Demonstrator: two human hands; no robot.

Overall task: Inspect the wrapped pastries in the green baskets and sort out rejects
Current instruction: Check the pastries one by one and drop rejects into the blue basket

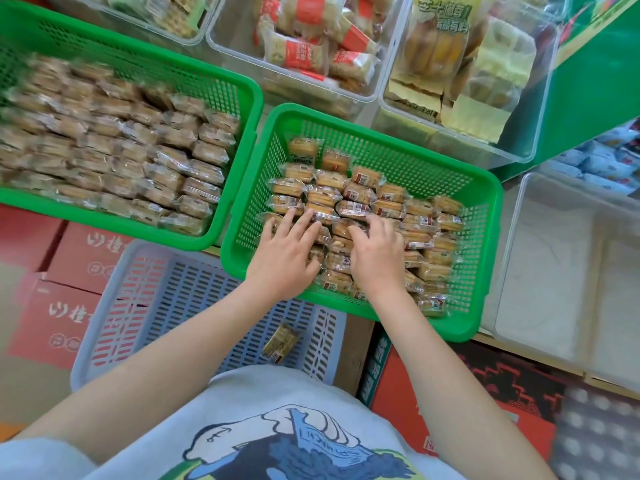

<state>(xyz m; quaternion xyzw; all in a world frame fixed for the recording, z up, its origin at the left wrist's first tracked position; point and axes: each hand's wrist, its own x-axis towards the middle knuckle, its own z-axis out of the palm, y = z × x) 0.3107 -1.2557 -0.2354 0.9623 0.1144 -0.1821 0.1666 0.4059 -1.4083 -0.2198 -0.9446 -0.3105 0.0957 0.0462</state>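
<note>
Two green baskets hold wrapped pastries. The left green basket [239,109] is packed full of them. The right green basket [485,237] is partly filled with wrapped pastries [388,202], bare mesh showing at its far side. My left hand [285,252] lies on the pastries near the basket's left wall, fingers stretched forward and touching wrappers. Beside it, my right hand [375,252] rests on the pile with fingers bent over the packets; what they grip, if anything, is hidden. One lone wrapped pastry [280,341] lies in the grey-blue basket [180,306] below.
Clear plastic bins with other packaged snacks [311,46] stand behind the baskets. An empty-looking clear bin [571,271] is at the right. Red cartons [59,306] sit at the lower left and under the baskets. A green shelf wall [595,81] rises at the upper right.
</note>
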